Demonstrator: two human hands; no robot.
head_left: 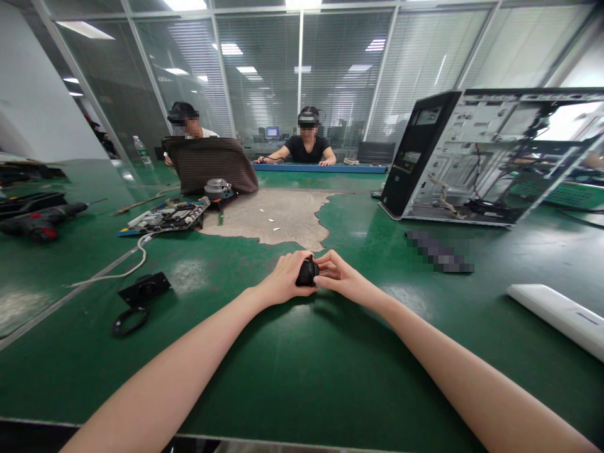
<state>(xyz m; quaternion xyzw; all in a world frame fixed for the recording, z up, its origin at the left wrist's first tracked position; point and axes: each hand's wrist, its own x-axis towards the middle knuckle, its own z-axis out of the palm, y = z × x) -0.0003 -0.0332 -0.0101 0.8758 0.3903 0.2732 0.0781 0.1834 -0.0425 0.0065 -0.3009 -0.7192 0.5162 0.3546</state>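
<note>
A small black rounded part (308, 272), perhaps a lens, is between my hands just above the green table (292, 377); its exact kind does not show. My left hand (281, 279) wraps round its left side, thumb below. From the right, my right hand (340, 277) pinches the part's edge with curled fingertips. On the left of the table lies a black square plate with a round housing (145, 288), and a black ring (130, 321) sits just in front of it.
An open computer case (425, 157) stands at the right, near a white slim box (557, 314) and a blurred dark object (438, 253). Leftward are a circuit board (165, 217), a pale cable (141, 255) and a power drill (42, 220). Two people (309, 148) sit across the table.
</note>
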